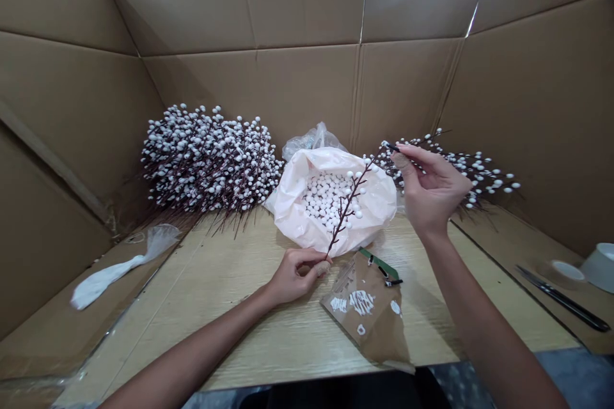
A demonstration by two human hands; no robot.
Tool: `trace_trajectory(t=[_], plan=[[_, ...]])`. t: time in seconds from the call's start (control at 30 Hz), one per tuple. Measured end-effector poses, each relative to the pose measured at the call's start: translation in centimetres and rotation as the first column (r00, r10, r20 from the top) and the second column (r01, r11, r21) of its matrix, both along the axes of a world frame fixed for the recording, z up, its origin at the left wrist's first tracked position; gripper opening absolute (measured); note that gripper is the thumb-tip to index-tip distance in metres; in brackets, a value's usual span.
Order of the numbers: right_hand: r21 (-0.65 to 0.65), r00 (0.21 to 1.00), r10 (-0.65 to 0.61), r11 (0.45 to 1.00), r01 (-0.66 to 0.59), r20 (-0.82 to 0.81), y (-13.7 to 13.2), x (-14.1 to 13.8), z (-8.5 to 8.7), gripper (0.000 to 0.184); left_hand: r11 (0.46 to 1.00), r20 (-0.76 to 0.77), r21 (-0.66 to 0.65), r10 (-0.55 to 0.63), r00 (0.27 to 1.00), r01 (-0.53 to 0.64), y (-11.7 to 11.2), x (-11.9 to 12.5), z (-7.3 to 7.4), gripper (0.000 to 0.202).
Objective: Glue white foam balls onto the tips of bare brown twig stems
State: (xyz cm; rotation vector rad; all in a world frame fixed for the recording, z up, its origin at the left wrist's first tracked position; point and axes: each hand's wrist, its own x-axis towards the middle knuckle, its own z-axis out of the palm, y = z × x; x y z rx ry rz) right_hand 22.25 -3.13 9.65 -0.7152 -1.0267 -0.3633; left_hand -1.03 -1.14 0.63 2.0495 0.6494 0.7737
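Pinched by its lower stem in my left hand [301, 273] is a dark brown artificial berry branch [346, 209], leaning up to the right with white berries along its twigs. My right hand [432, 188] is raised to the right of the branch tip, thumb and fingers closed on a short, thin black stick [392, 147]. What the stick is cannot be made out. Behind the branch, an open white plastic bag [292, 220] holds many loose white berries [323, 201]. Below the hands lies a brown cardboard piece [384, 329] with white smears, a green strip and small black pieces at its top edge.
A large pile of white-berry branches [206, 160] lies at the left, a smaller bunch [480, 172] at the right. A clear bag [314, 137] stands behind. At the right are a black-handled pointed tool [566, 300] and tape rolls [568, 270]. Cardboard walls [249, 83] enclose the table [240, 339].
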Motion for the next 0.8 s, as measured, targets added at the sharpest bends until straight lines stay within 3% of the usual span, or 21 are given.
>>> trace_trajectory(t=[0.53, 0.8], plan=[[0.03, 0.997, -0.048, 0.998, 0.047, 0.066, 0.46, 0.47, -0.37, 0.012, 1.0, -0.004, 0.012, 0.006, 1.0, -0.006, 0.12, -0.01, 0.05, 0.026], [0.019, 0.972, -0.188, 0.982, 0.187, 0.138, 0.52, 0.66, -0.64, 0.011, 1.0, 0.005, -0.012, -0.004, 1.0, 0.004, -0.07, -0.01, 0.18, 0.027]])
